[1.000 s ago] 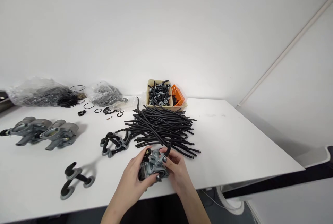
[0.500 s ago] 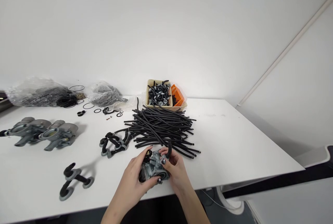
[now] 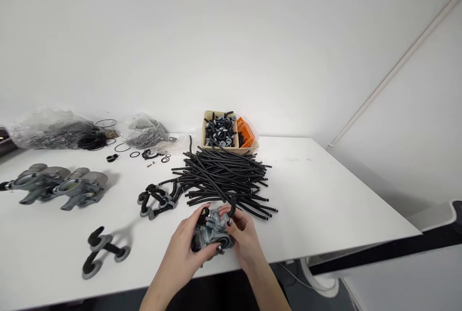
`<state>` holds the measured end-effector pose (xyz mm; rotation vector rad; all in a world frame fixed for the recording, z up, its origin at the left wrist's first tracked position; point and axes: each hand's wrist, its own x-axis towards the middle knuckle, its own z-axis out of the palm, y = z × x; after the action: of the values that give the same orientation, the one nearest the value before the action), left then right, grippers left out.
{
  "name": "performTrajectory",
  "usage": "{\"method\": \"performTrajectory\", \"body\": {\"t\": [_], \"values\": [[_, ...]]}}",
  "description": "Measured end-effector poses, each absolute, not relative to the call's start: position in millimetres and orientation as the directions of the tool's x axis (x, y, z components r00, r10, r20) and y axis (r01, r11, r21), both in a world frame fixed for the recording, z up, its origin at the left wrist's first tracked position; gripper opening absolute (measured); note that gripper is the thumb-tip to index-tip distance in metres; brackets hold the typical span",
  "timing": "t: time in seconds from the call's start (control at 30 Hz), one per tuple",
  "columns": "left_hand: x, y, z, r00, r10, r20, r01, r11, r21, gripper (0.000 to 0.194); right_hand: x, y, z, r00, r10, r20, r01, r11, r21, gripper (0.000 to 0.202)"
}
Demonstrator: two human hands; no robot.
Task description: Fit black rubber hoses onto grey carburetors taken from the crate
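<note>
A grey metal carburetor (image 3: 212,235) is held over the table's front edge, between both hands. My left hand (image 3: 182,248) wraps around its left side, with the thumb along the bottom front. At its upper right, my right hand (image 3: 247,236) closes thumb and fingers around the base of a short bent black rubber tube (image 3: 233,206). The fingers hide how that tube joins the body. Just beyond the hands lies a pile of black hoses (image 3: 224,171). To the left are several black elbow tubes with grey caps (image 3: 159,200), and a smaller group of capped tubes (image 3: 103,249) lies nearer me.
Two more carburetors (image 3: 81,187) stand at the left. Along the wall are bubble-wrapped bundles (image 3: 142,130), a cream bin (image 3: 205,133) of capped tubes and an orange basket (image 3: 246,130). Black rings (image 3: 134,154) lie scattered behind. The white table (image 3: 325,205) ends in a right-hand edge.
The carburetor has shifted very slightly left in my hands, and the bent tube with it. My right thumb sits a little differently beside the tube's base. The other things have not moved.
</note>
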<state>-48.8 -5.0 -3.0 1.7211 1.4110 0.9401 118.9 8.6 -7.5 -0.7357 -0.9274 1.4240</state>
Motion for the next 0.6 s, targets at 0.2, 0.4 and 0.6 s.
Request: {"method": "performTrajectory", "body": {"t": [0.2,0.4,0.6], "values": [[-49.7,-5.5,-4.3,0.137,0.987,0.083,0.501,-0.141,0.854,0.07,117.6,8.0,-7.8,-0.081,0.994,0.075,-0.509,0.024,-0.86,0.023],[-47.8,-5.2,0.1,0.132,0.986,0.1,0.442,-0.149,0.884,0.069,120.3,5.7,-2.1,-0.132,0.991,-0.005,-0.547,-0.077,-0.834,0.026],[-48.8,-6.2,1.6,0.1,0.988,0.119,0.447,-0.152,0.882,0.068,118.4,7.4,-5.9,-0.084,0.994,0.064,-0.504,0.014,-0.864,0.026]]}}
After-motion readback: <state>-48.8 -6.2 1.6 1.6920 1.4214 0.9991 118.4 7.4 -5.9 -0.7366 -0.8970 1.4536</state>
